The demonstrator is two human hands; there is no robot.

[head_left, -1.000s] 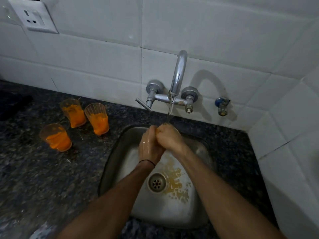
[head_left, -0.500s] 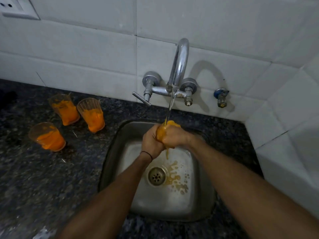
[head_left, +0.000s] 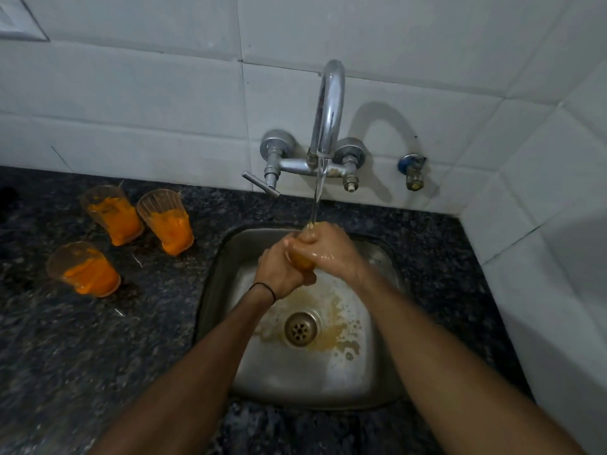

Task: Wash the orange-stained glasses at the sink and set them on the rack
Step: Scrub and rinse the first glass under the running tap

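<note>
Sink (head_left: 312, 385): glass (head_left: 300, 262) between both hands (head_left: 279, 274) (head_left: 330, 251)

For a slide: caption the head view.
Left hand and right hand hold a glass under the running tap; three stained glasses wait on the counter.

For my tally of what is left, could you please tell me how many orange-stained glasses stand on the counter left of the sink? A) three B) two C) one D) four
A: the counter bears three stained glasses: a back-left glass, a back-right glass and a front glass.
</note>
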